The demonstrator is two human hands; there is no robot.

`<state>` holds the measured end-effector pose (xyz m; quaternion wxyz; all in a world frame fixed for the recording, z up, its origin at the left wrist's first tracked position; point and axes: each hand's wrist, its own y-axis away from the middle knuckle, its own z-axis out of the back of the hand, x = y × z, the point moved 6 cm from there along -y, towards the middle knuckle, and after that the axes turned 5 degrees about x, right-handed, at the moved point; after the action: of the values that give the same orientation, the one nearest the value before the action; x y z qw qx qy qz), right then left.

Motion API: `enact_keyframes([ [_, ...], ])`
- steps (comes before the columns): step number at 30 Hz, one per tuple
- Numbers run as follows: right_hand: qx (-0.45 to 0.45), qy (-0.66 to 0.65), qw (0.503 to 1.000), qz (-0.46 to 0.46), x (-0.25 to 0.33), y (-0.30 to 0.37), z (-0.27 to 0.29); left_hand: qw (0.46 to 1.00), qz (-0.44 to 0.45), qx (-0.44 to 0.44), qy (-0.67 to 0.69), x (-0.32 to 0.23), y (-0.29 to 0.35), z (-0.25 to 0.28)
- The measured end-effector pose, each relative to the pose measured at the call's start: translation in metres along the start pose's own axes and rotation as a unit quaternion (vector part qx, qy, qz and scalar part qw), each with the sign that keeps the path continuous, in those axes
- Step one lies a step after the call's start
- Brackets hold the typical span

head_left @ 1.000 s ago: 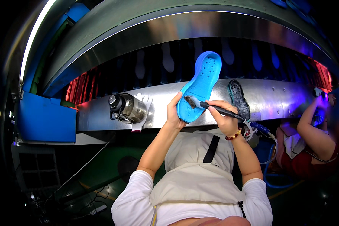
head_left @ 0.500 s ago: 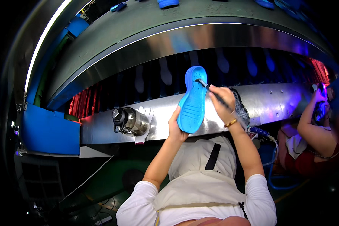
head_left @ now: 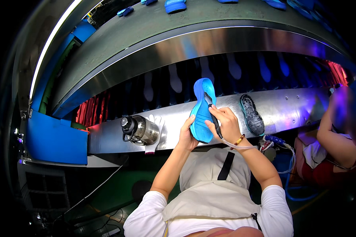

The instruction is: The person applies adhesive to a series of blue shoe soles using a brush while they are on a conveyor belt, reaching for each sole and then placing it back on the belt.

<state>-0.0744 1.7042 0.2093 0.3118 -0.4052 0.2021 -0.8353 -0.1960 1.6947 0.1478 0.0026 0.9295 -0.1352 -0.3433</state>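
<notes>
My left hand [head_left: 187, 133] grips the heel end of a bright blue shoe sole [head_left: 199, 128], its hollow inner face turned up and its toe pointing away from me. Closed round a dark-handled brush [head_left: 213, 117], my right hand [head_left: 228, 123] is over the sole's right side. The brush head lies inside the sole, near its middle and forefoot; its bristle tip is hard to make out. To the right of my right hand, a dark, sole-shaped piece with a teal edge [head_left: 252, 114] rests on the metal ledge [head_left: 283, 112].
A clear bottle with a black lid [head_left: 140, 130] stands on a white glove [head_left: 156, 136] at left on the ledge. Beyond, dark slots hold sole shapes under a green conveyor belt [head_left: 213, 15] carrying blue footwear parts [head_left: 175, 6]. A co-worker's arm [head_left: 332, 126] is at right.
The brush has come down from the toe area toward the middle of the sole, tilting steeper. My right hand has moved left and nearer, uncovering the dark sole-shaped piece.
</notes>
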Motion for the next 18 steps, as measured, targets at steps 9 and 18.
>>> enact_keyframes([
  [9,0.134,-0.339,0.927,-0.085,-0.009,0.016,0.016,1.0,0.005,-0.006,0.005,-0.015,-0.005,0.024],
  [18,-0.202,-0.685,0.645,-0.272,-0.073,0.054,0.088,0.942,-0.204,0.022,-0.266,-0.131,0.025,-0.008],
])
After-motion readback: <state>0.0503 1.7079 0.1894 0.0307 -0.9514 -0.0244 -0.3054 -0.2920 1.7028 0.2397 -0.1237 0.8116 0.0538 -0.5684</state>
